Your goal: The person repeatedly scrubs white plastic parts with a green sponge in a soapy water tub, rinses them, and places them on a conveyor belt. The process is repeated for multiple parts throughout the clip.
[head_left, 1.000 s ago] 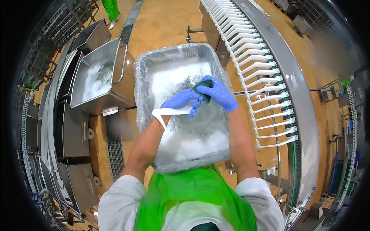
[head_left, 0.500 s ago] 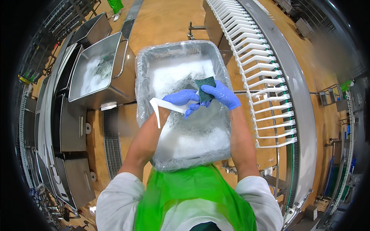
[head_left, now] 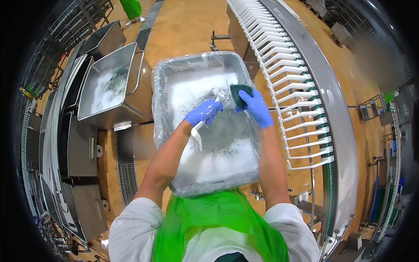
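Left hand (head_left: 204,112), blue-gloved: fingers closed around the middle of a bent white piece (head_left: 196,129). Its upper end pokes out past the knuckles; the lower end hooks down toward the wearer. Piece held over the tub.

Right hand (head_left: 256,108), also blue-gloved: fingers pinching a dark green scouring pad (head_left: 239,92), thumb side inward. Pad just beside the upper end of the white piece, a small gap between them.

Beneath both hands: grey tub (head_left: 159,102) lined with clear, crinkled plastic. White suds (head_left: 196,168) thick at the far and near ends; cloudy water (head_left: 224,131) showing in the middle.

Near rim by the wearer's bright green apron (head_left: 209,214). Forearms bare between gloves and white sleeves.

Right of tub: conveyor (head_left: 342,131) carrying a long, curving row of white bent arms (head_left: 301,95), similar in shape to the held piece.

Left: steel bin (head_left: 131,109) with suds and something greenish inside, too unclear to name. Floor grating (head_left: 127,170) nearby, set in tan floor (head_left: 187,26).

Far upper left: another person (head_left: 132,8), green garment, white footwear.
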Demonstrator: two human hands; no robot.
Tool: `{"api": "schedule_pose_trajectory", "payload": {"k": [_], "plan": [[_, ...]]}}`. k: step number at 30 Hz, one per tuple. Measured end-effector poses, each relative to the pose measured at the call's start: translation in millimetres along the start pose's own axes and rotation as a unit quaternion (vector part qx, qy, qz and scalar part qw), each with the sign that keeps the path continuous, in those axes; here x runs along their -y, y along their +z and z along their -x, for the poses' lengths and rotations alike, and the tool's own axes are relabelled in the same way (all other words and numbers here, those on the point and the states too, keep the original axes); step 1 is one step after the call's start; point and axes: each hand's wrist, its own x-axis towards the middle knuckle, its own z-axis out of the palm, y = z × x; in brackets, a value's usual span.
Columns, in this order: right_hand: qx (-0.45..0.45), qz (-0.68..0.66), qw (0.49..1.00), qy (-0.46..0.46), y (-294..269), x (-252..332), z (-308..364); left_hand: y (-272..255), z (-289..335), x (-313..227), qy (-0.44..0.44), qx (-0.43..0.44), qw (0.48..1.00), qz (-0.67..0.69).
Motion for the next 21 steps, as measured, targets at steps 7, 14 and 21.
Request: {"api": "schedule_pose_trajectory", "payload": {"k": [7,14,21], "plan": [[0.058,0.104,0.992,0.05,45,-8,-3,16,-9,6,0.129,-0.084,0.972,-0.178],[0.004,0.028,0.999,-0.036,30,-1,-2,16,11,-14,0.16,0.044,0.984,0.058],[-0.09,0.194,0.976,-0.045,28,-12,-12,32,6,-9,0.172,-0.035,0.985,-0.004]]}}
